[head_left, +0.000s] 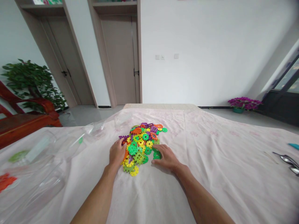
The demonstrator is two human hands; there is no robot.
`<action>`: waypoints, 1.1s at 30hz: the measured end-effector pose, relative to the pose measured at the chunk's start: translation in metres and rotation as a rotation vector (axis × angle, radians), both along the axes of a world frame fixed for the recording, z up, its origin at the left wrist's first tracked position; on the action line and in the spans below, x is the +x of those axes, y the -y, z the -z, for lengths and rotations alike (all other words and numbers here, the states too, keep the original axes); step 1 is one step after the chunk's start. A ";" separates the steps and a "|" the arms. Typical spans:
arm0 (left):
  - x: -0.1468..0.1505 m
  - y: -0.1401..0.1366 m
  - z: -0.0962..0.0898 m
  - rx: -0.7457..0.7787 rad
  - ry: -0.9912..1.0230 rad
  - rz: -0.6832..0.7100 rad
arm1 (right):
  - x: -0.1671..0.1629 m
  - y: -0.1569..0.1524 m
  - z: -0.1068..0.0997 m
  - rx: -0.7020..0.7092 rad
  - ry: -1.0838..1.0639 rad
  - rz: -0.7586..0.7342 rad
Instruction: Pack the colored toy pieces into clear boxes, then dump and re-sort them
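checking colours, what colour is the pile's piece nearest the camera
Yellow: that round piece shows best in the head view.

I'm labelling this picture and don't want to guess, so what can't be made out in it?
All in the head view:
Lower layers of the coloured pile: hidden by the pieces on top.
Whether the left hand has a grip on any piece: its underside is turned away.
Glasses and blue object: cut off by the right edge.
Orange-red pieces: cut off by the left edge.
Markings on the wall plates: too small.
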State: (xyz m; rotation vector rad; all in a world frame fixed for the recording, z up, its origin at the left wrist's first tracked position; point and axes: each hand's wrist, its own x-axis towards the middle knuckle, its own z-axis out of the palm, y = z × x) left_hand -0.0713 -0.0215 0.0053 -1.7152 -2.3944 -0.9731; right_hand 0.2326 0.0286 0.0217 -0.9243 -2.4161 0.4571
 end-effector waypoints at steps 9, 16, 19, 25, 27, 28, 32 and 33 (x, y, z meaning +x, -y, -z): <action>0.002 0.003 -0.004 -0.003 0.000 0.004 | 0.004 0.003 -0.007 0.074 0.060 0.072; 0.001 0.003 -0.003 -0.014 -0.002 -0.002 | 0.003 0.000 -0.001 0.070 0.038 0.155; 0.001 0.002 -0.001 0.002 0.011 0.000 | 0.004 -0.002 0.001 0.028 -0.005 0.234; 0.000 0.001 0.000 0.032 0.108 -0.061 | -0.010 -0.006 0.004 -0.107 -0.197 0.302; 0.000 0.000 0.000 0.040 0.113 -0.060 | -0.025 -0.009 0.000 -0.125 -0.273 0.270; 0.000 0.000 0.000 0.044 0.116 -0.056 | -0.034 -0.011 -0.004 -0.129 -0.294 0.262; -0.005 0.001 0.001 0.061 0.152 -0.039 | -0.070 -0.026 -0.023 -0.138 -0.321 0.225; -0.006 0.001 0.001 0.068 0.173 -0.036 | -0.077 -0.031 -0.027 -0.127 -0.336 0.215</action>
